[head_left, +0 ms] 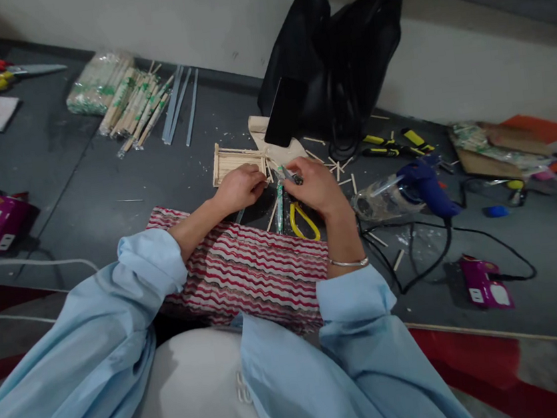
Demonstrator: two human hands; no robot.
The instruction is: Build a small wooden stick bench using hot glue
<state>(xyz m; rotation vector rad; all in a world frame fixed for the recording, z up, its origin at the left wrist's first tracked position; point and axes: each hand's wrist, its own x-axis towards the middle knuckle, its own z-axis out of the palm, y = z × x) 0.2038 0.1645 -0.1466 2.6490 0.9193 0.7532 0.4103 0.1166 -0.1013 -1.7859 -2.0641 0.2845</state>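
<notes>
My left hand (242,187) is closed in a pinch at the front right corner of a small tray-like piece made of wooden sticks (235,159). What its fingertips hold is too small to make out. Just to the right, my right hand (313,186) curls around a small greyish tool (289,175), mostly hidden by the fingers, so its kind is unclear. Both hands are close together above the table. Below them lie a green-and-white wrapped stick bundle (280,210) and a yellow scissors handle (304,223). A red-and-white wavy-striped cloth (245,266) lies under my forearms.
A black bag (327,62) stands behind, with a dark phone (283,111) against it. Wrapped stick bundles (138,104) and grey strips (178,106) lie left. To the right are a blue glue gun (424,189), its cable, yellow-black pliers (382,147) and a purple box (485,284).
</notes>
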